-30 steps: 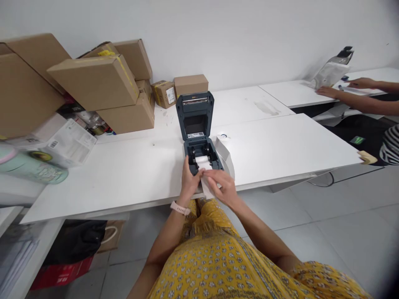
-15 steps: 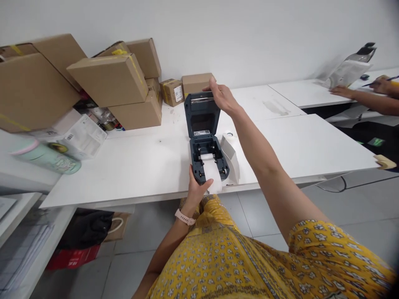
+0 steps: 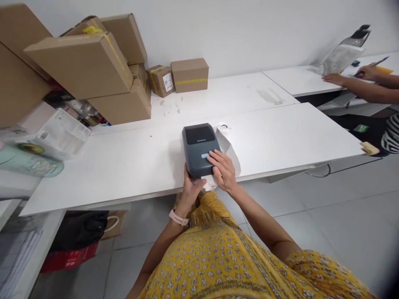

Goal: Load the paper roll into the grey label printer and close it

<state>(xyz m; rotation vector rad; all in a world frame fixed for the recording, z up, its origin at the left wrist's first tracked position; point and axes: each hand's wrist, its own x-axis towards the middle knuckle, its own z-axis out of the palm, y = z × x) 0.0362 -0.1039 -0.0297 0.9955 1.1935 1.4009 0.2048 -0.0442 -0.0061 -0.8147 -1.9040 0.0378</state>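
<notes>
- Head view: a dark printer (image 3: 195, 153) rests on the white table (image 3: 131, 162) near its front edge, lid down, directly before the person.
- The left hand (image 3: 190, 190) is closed around the printer's near left corner, fingers along its side and thumb across the front; whether the thumb also pinches paper, I cannot tell.
- The right hand (image 3: 224, 172) is open, fingers extended and laid on the lid's near right part, beside a pale blue patch; it grips nothing.
- A white paper strip (image 3: 209, 182) sticks out below the printer's front, between the hands.
- A loose length of pale paper (image 3: 233, 155) lies along the printer's right side, partly behind the right hand.
- Farther back by the wall, two small cartons, one labelled (image 3: 160, 81) and one plain-sided with yellow tape (image 3: 190, 75), stand beside stacked cardboard boxes (image 3: 77, 66).
- At far right, a co-worker's hand (image 3: 368, 73) holds a pen (image 3: 379, 61) over another table.
</notes>
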